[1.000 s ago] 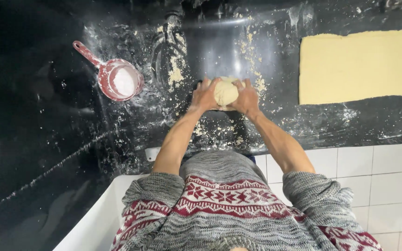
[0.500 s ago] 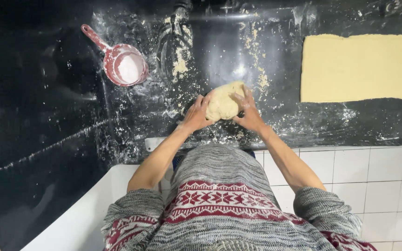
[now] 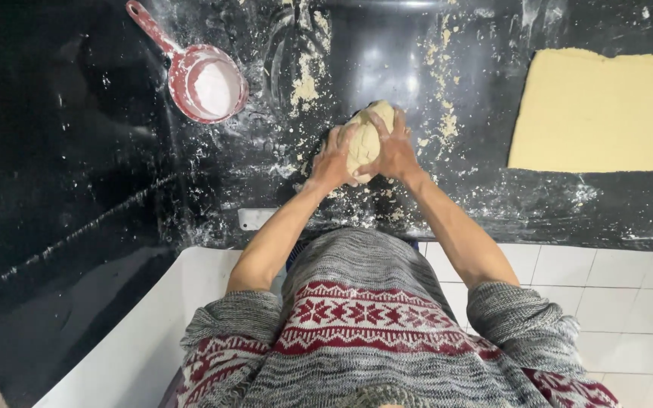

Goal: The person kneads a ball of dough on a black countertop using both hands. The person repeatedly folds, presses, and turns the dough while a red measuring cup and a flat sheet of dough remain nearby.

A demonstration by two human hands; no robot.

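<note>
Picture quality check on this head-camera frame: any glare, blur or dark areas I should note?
Head view: a bright glare patch sits on the glossy black counter just beyond the dough ball; the left side of the counter falls into deep shadow with little detail; the left hand and right hand on the dough are slightly soft; the flour scoop and the rolled dough sheet read clearly.

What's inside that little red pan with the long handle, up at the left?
The red pan holds a white powder, probably flour, covering its whole bottom. The powder hides anything that may lie under it. More powder is strewn on the black counter around it.
</note>
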